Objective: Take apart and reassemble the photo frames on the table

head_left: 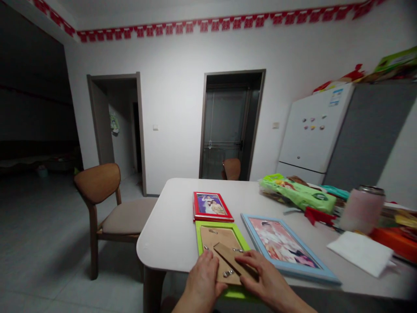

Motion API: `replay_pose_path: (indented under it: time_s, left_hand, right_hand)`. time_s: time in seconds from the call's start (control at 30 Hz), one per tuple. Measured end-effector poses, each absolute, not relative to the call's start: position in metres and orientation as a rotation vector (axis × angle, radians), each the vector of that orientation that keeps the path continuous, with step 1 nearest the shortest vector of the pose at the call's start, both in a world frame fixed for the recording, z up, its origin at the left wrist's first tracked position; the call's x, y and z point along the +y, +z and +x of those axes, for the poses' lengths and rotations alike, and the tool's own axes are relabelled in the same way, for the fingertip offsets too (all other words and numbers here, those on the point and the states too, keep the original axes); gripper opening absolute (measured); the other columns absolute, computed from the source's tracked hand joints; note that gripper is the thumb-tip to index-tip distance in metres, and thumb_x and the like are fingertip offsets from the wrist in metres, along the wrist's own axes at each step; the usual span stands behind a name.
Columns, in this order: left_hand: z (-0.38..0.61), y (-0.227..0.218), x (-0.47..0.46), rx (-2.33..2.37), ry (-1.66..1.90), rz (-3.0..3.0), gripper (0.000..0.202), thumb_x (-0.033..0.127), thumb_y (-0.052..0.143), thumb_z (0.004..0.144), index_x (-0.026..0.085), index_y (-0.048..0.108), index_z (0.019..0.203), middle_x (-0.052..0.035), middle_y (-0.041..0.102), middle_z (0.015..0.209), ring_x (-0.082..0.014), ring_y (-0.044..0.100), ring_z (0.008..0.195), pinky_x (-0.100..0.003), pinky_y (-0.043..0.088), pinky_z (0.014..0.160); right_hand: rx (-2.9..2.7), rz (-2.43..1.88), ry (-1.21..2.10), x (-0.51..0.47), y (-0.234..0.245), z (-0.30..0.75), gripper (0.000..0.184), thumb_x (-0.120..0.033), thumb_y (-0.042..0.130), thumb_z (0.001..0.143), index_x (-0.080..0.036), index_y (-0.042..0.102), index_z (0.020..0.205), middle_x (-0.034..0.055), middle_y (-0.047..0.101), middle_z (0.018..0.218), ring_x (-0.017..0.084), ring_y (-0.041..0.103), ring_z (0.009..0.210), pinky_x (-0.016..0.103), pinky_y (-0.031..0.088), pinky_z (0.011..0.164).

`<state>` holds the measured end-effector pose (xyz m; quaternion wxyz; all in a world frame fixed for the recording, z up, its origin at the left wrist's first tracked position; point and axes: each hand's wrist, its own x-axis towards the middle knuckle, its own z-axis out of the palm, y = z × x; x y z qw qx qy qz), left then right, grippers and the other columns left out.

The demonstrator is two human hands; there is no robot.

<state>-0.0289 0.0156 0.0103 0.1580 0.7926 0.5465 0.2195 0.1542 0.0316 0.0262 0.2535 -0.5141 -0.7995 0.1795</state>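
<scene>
A lime-green picture frame (240,234) lies face down at the table's near edge, its brown backing board (208,237) showing. Small metal clips (228,273) sit around the board, and a brown stand leg (224,252) slants across it. My left hand (203,274) holds the frame's left side, fingertips by a clip and thumb along the near edge. My right hand (260,278) has its fingers and thumb closed about the lower part of the stand leg. Beyond is a red picture frame (213,218) with a photo; a larger light-blue picture frame (293,270) lies to the right.
On the table's (172,226) right side are a green packet (296,193), a pink jar (363,211), white tissue (361,252) and an orange box (395,243). A wooden chair (97,182) stands left, another chair (232,168) behind. A fridge (312,130) is at the back right.
</scene>
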Motion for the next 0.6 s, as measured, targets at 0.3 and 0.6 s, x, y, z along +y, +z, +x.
replay_pose_path:
  time_s: [0.3,0.6]
  left_hand:
    - [-0.026,0.013,0.018,1.52,0.563,2.349,0.026,0.023,0.052,0.071,0.016,0.053,0.095,-0.0074,0.049,0.116,-0.0208,0.042,0.107,-0.035,0.029,0.094]
    - [-0.027,0.013,0.022,1.497,0.548,2.406,0.019,0.017,0.041,0.075,0.017,0.054,0.089,-0.0051,0.054,0.107,-0.0181,0.044,0.104,-0.032,0.03,0.092]
  right_hand:
    - [-2.156,-1.405,0.366,0.037,0.013,0.162,0.036,-0.024,0.045,0.063,-0.019,0.062,0.094,0.008,0.056,0.095,0.02,0.049,0.092,0.03,0.035,0.084]
    - [-2.171,-1.463,0.211,0.038,0.001,0.161,0.034,-0.029,0.047,0.067,-0.02,0.061,0.097,0.0078,0.057,0.098,0.021,0.047,0.094,0.032,0.034,0.084]
